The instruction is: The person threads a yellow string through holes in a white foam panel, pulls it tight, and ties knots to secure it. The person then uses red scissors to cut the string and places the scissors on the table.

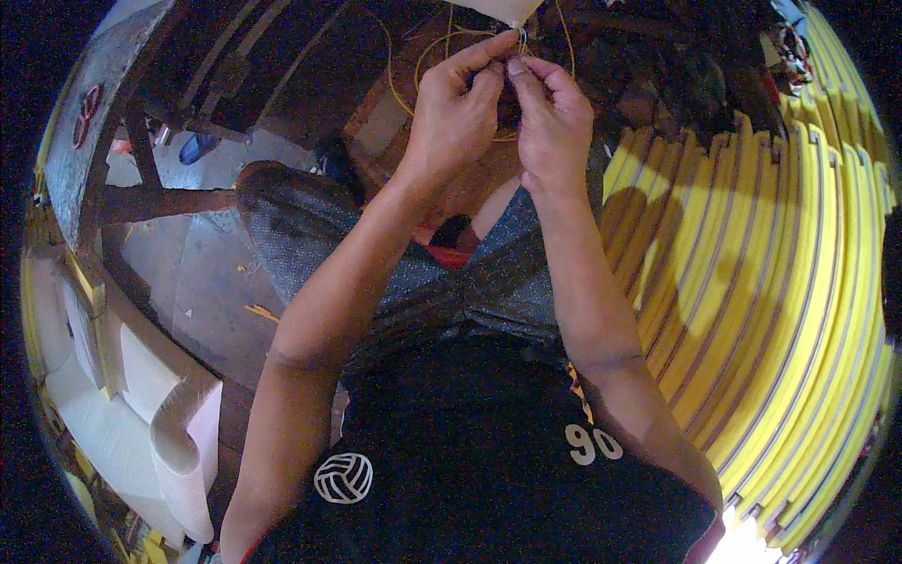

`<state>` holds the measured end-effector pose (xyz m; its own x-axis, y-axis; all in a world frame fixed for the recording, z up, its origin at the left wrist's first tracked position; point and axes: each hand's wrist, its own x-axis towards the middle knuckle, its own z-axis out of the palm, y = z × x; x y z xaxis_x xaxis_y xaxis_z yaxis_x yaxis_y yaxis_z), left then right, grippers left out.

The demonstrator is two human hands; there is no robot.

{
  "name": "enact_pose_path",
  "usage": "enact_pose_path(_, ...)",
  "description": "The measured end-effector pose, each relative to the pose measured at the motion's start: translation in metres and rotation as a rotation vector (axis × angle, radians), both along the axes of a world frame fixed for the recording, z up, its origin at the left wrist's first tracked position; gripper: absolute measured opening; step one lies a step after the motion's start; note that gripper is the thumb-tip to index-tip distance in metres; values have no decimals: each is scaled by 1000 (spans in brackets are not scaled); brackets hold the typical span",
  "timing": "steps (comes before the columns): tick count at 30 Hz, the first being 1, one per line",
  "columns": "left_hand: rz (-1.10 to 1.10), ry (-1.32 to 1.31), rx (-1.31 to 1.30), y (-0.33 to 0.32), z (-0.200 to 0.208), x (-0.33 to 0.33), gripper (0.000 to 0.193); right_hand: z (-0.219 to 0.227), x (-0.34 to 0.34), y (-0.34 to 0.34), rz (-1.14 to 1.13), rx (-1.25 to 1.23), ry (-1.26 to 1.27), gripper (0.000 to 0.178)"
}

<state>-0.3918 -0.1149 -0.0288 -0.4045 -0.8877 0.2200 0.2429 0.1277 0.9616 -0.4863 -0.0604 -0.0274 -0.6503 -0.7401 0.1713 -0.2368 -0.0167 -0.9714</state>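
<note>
My hands meet at the top centre, fingertips nearly touching, just below the corner of a white sheet. My left hand is closed in a pinch, its forefinger stretched up to the corner. Beside it my right hand pinches with thumb and forefinger. A thin yellow cord hangs in wide loops around and behind the hands and runs to the fingertips at the corner. Whatever small end or knot lies between the fingers is mostly hidden.
Long yellow strips with dark edges are stacked along the right. Red-handled scissors lie on a surface at the far left, near a blue slipper on the floor. A curled white sheet stands at lower left. My bent knees are below the hands.
</note>
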Motion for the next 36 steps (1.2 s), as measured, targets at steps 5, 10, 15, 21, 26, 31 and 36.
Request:
enact_pose_path(5, -33, -66, 10, 0, 8, 4, 36, 6, 6, -3, -11, -25, -11, 31)
enact_pose_path(10, -39, -50, 35, -2, 10, 4, 37, -1, 1, -6, -56, 38, 146, 32)
enact_pose_path(15, 5, 11, 9, -5, 1, 1, 34, 10, 1, -7, -14, 13, 163, 29)
enact_pose_path(21, -16, 21, 200, 0, 8, 4, 31, 19, -6, -8, 57, 57, 68, 25)
enact_pose_path(26, 2, 43, 157, 0, -1, 6, 30, 18, -10, -7, 27, 123, 158, 24)
enact_pose_path(31, 83, -47, 1, -3, -4, 10, 29, 28, -36, -15, 139, 209, 396, 26)
enact_pose_path(36, 127, -60, 19, -8, -7, 17, 27, 41, -64, -20, 294, 209, 601, 29)
